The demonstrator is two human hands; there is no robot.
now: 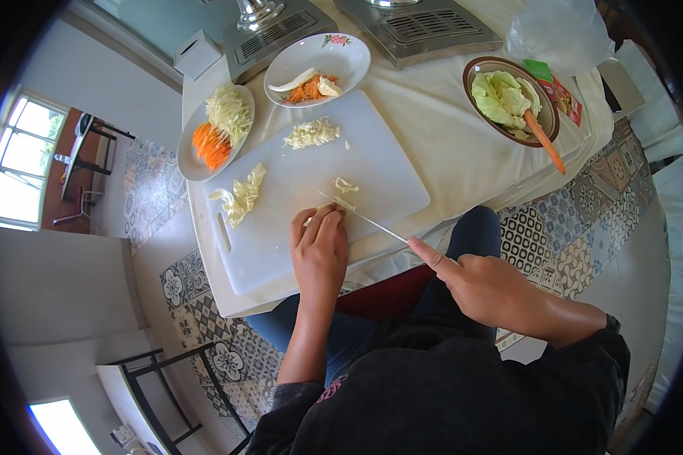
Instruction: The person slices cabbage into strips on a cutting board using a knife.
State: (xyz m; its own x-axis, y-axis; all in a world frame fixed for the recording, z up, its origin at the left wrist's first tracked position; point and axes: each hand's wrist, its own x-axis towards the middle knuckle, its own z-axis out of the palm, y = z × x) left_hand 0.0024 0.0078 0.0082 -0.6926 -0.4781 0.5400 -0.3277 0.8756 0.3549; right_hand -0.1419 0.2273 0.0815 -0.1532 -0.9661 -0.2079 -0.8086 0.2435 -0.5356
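My right hand [478,288] grips a knife [376,225] by its handle, forefinger stretched toward the blade. The blade crosses the white cutting board [387,163] beside my left fingertips. With bent fingers, my left hand [320,246] presses pale cabbage against the board; most of that piece is hidden under the fingers. Thin cabbage strips [346,184] lie just past the blade. Farther up the board is a pile of chopped cabbage [313,133]. Loose cabbage leaf pieces [240,196] rest on the left side, near the board's handle slot.
A plate [186,164] of shredded cabbage and carrot overlaps the board's left edge. Behind it stands a flowered dish [360,64] with carrot shreds and pale pieces. At right, a brown-rimmed bowl [469,95] holds cabbage leaves and a carrot [546,144]. Metal stands [417,30] line the back.
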